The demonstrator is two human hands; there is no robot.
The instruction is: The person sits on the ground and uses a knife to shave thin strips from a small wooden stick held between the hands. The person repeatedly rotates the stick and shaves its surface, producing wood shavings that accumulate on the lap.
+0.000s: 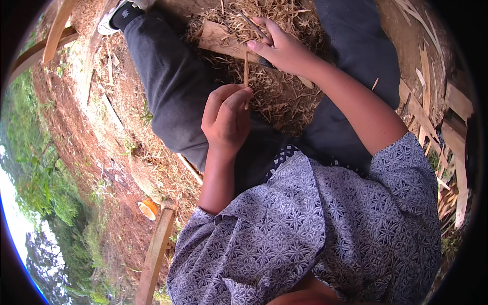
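My left hand point(226, 114) is closed in a pinch around a thin, light-brown wooden stick point(246, 70), which points away from me. The stick's far end comes close to my right thumb and to a flat piece of wood. My right hand point(284, 51) is wrapped round a knife point(252, 25) with a narrow dark blade; the dark end of its handle shows below the palm. Just left of that hand lies the pale, rough wood piece point(219, 41), on a heap of shavings. My palm hides part of the knife.
Curled wood shavings point(284, 99) cover the ground between my trousered legs. Split wood strips point(424, 109) are piled at the right. At the lower left stand an orange cup-like thing point(148, 209) and a wooden post point(156, 254), beside a reddish dirt slope with greenery.
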